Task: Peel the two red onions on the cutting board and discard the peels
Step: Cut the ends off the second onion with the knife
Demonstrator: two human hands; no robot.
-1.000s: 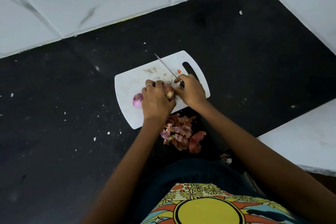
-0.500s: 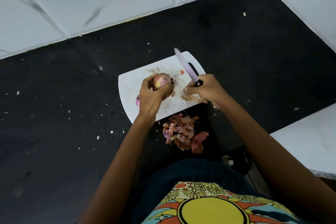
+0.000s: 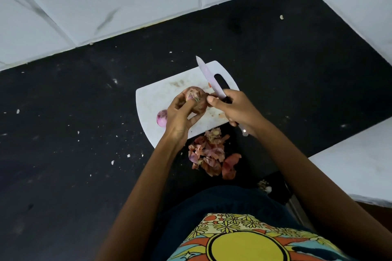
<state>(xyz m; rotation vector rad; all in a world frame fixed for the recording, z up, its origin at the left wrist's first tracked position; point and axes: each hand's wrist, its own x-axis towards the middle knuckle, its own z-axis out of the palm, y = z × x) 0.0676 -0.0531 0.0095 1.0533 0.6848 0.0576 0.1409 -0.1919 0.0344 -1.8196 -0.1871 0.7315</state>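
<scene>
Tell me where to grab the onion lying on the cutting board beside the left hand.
Take the peeled onion across its round middle, fingers and thumb on opposite sides, coming from above and the board's left edge. It lies at the left rim of the cutting board, its right side hidden behind the left hand, so only top and left look free. The skin seems smooth, so it may slip.

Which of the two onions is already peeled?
The small onion lying on the cutting board, left of the left hand: it is shiny purple. The onion in the left hand has dull brownish skin on it.
</scene>
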